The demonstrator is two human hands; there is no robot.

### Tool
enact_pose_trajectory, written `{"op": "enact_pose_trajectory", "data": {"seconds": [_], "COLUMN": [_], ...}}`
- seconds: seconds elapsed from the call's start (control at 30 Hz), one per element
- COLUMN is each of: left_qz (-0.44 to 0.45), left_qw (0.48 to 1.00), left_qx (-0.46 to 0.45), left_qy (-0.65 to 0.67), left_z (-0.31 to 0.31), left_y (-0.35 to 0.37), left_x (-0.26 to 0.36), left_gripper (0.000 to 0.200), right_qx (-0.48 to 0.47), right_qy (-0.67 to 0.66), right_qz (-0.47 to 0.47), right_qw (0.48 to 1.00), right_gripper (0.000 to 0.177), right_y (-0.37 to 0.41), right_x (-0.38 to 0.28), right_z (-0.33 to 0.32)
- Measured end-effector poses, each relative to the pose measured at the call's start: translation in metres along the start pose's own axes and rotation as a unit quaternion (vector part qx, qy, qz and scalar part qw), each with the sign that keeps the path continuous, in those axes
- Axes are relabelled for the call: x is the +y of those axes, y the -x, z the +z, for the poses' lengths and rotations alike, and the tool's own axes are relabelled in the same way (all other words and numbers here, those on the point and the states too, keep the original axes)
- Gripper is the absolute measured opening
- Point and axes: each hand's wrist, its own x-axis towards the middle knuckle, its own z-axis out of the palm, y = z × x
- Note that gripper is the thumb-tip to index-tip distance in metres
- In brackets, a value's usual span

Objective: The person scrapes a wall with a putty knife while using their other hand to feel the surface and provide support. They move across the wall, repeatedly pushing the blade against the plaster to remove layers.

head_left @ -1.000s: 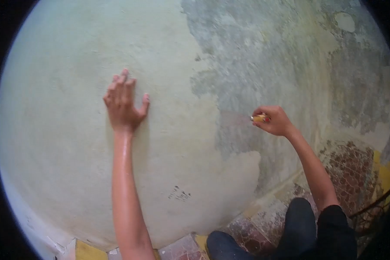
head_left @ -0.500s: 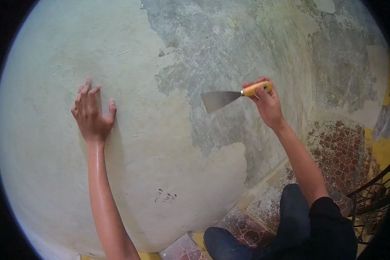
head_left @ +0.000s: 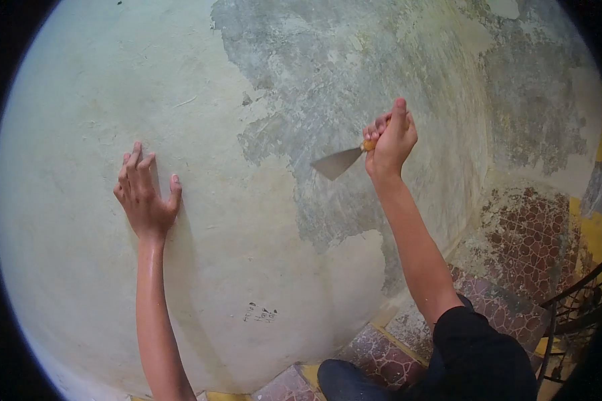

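Note:
My right hand [head_left: 391, 144] is wrapped round the orange-yellow handle of a scraper [head_left: 339, 162], thumb pointing up. The scraper's wide metal blade points left, over the grey bared part of the wall [head_left: 334, 87], close to the ragged edge of the pale coating [head_left: 247, 214]. Whether the blade touches the wall cannot be made out. On the pale coating at the left rests my left hand [head_left: 147, 200], its fingers spread and holding nothing.
Small dark handwriting [head_left: 261, 313] marks the lower wall. Reddish patterned floor tiles [head_left: 528, 234], dusted with pale debris, lie at the lower right beside a black metal railing [head_left: 585, 294]. My bent knee [head_left: 348, 381] shows at the bottom edge.
My right hand has turned and shifted left, changing from a light hold to a full fist round the handle. The view has moved slightly; my left hand stays on the wall.

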Motion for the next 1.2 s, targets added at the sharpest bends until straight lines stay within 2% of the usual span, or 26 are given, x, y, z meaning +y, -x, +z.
{"op": "enact_pose_trajectory", "data": {"seconds": [0.13, 0.2, 0.23, 0.37, 0.43, 0.57, 0.77, 0.83, 0.97, 1.03, 1.2], "left_qz": [0.009, 0.003, 0.001, 0.007, 0.012, 0.009, 0.012, 0.01, 0.001, 0.007, 0.007], "left_qw": [0.999, 1.0, 1.0, 1.0, 0.999, 1.0, 0.999, 1.0, 1.0, 1.0, 1.0], "left_qx": [0.008, 0.001, 0.001, 0.005, 0.007, -0.002, 0.01, 0.006, 0.004, 0.005, 0.009], "left_qy": [-0.035, -0.027, -0.026, -0.028, -0.03, -0.023, -0.035, -0.023, -0.021, -0.014, -0.021], "left_z": [0.004, 0.003, 0.003, 0.002, 0.002, 0.002, 0.004, 0.003, 0.002, 0.002, 0.003], "left_y": [-0.001, -0.001, -0.001, -0.001, -0.003, -0.001, -0.002, -0.001, -0.003, -0.002, -0.002], "left_x": [-0.004, -0.003, -0.002, -0.002, -0.003, -0.002, -0.005, -0.002, -0.002, -0.002, -0.002], "left_gripper": [0.052, 0.053, 0.053, 0.054, 0.055, 0.055, 0.055, 0.055, 0.055, 0.055, 0.054], "right_qx": [0.009, 0.08, 0.013, 0.012, 0.051, 0.045, 0.108, 0.058, 0.074, 0.057, 0.099], "right_qy": [-0.043, 0.077, 0.018, 0.0, -0.077, -0.059, -0.011, -0.044, -0.091, -0.032, -0.068], "right_qz": [-0.025, -0.067, -0.046, -0.051, -0.033, -0.002, -0.039, 0.0, -0.027, 0.012, -0.028], "right_qw": [0.999, 0.992, 0.999, 0.999, 0.995, 0.997, 0.993, 0.997, 0.993, 0.998, 0.992], "right_gripper": [0.038, 0.037, 0.035, 0.034, 0.033, 0.032, 0.031, 0.032, 0.031, 0.031, 0.032], "right_y": [-0.006, 0.004, 0.008, -0.001, -0.008, 0.005, -0.001, 0.003, 0.001, 0.013, 0.006], "right_x": [0.003, 0.02, 0.03, 0.018, 0.013, 0.041, 0.041, 0.038, 0.033, 0.053, 0.035], "right_z": [0.029, 0.044, 0.04, 0.036, 0.027, 0.028, 0.021, 0.025, 0.021, 0.023, 0.018]}}
